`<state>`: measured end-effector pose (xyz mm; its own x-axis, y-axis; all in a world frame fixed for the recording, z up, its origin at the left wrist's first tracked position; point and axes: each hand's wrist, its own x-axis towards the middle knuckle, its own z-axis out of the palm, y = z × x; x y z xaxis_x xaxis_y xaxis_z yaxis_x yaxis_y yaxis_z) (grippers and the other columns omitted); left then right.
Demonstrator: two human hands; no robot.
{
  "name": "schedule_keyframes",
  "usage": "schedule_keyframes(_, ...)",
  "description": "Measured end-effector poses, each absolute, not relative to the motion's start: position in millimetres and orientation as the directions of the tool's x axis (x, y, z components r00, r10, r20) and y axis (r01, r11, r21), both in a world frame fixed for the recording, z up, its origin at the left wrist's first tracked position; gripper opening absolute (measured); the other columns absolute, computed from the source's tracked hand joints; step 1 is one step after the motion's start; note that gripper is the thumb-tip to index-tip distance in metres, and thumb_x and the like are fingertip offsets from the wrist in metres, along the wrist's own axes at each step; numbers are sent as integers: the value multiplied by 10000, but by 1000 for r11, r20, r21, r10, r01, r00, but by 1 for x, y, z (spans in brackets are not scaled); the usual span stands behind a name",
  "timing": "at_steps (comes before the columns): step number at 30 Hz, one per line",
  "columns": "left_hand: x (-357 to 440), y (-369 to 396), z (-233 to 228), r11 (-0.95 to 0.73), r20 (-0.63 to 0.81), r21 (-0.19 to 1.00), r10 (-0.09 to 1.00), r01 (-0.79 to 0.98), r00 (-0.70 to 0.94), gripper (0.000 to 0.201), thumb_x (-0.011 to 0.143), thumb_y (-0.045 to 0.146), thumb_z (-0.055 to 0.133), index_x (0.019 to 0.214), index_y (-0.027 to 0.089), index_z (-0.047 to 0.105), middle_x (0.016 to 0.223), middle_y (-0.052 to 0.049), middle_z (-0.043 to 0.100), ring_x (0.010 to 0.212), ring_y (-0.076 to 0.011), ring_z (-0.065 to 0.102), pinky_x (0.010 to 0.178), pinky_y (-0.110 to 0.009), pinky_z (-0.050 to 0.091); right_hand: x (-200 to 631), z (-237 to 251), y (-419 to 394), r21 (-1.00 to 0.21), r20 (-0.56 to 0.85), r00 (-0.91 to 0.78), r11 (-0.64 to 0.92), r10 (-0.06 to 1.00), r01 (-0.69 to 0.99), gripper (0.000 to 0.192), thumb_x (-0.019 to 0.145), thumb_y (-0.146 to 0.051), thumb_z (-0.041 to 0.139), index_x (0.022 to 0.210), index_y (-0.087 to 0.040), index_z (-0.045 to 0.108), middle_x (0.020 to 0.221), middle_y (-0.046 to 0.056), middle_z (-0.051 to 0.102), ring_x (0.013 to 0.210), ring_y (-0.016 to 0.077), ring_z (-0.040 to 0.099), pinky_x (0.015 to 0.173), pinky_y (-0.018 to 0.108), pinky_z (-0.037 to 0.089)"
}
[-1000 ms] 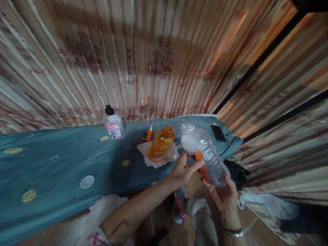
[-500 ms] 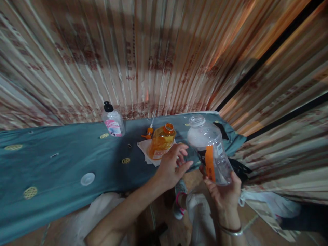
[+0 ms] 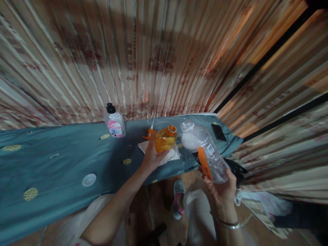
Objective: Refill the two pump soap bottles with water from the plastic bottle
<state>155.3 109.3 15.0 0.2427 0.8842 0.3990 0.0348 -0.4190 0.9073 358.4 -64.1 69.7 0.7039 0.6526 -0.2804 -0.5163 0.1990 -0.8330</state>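
Note:
My right hand holds a clear plastic bottle with an orange label, tilted with its open neck pointing up and left, over the table's near edge. My left hand grips an orange bottle with an open orange neck, which is tipped toward the clear bottle above a white cloth on the blue-green table cover.
A pump bottle with a pink label stands at the back by the striped curtain. An orange nozzle cap lies behind the cloth, a white lid lies at left, a dark phone at right. My legs and a shoe show below.
My left hand left the clear bottle, moved left and took hold of the orange bottle, tipping it off the cloth. The clear bottle tilted a little more to the left.

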Motion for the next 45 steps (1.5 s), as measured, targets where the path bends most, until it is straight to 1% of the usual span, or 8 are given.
schedule_keyframes(4,156,108,14,-425,413,905,874,-12,257,820,807,467,778,1480,226,376,1388,-144,587,1309,-332,569,1148,-548,425,360,73,-66,-827,-321,689,163,650,-539,475,590,-467,834,1006,-264,724,891,10,788,610,182,715,469,263,587)
schedule_keyframes(8,155,107,13,-437,421,900,871,6,254,774,799,484,777,1426,195,426,1369,-161,594,1306,-346,570,1147,-535,430,369,70,-69,-838,-336,678,121,654,-532,517,589,-477,834,1052,-274,721,910,19,792,635,206,732,474,284,595)
schedule_keyframes(15,155,108,5,-406,383,914,879,22,284,786,811,504,757,1433,191,392,1393,-177,572,1325,-348,555,1148,-540,427,393,59,-73,-874,-303,636,59,709,-482,525,674,-493,784,1146,-283,696,1035,56,782,871,278,761,552,345,633)
schedule_keyframes(20,155,108,3,-434,411,900,869,27,276,780,829,534,734,1438,185,393,1367,-182,586,1297,-354,572,1124,-555,444,401,71,-69,-905,-280,670,45,687,-424,495,626,-485,813,1059,-271,707,938,21,784,723,245,750,519,349,627)
schedule_keyframes(26,157,108,3,-449,425,893,866,33,263,744,842,524,725,1431,205,400,1371,-172,583,1297,-347,574,1114,-563,458,406,90,-64,-924,-274,691,16,669,-381,481,614,-488,817,1029,-264,724,910,33,785,663,221,729,497,320,606)
schedule_keyframes(30,157,106,5,-441,423,897,866,11,268,774,832,515,740,1440,202,378,1376,-183,580,1311,-356,562,1130,-567,444,405,95,-61,-931,-282,706,-6,650,-366,509,572,-517,830,994,-251,729,889,34,785,642,220,722,488,318,597)
schedule_keyframes(36,153,106,10,-470,445,882,850,25,281,739,851,497,713,1440,191,387,1384,-182,571,1312,-359,560,1134,-553,442,407,97,-55,-951,-206,707,30,677,-306,455,586,-537,819,914,-238,718,847,25,760,650,216,708,449,291,549)
schedule_keyframes(45,154,106,10,-439,411,898,864,37,291,740,837,443,743,1438,197,389,1387,-174,577,1326,-354,551,1138,-567,439,408,110,-43,-974,-71,679,97,730,-207,465,627,-523,795,988,-237,726,855,20,737,608,176,637,424,257,470)
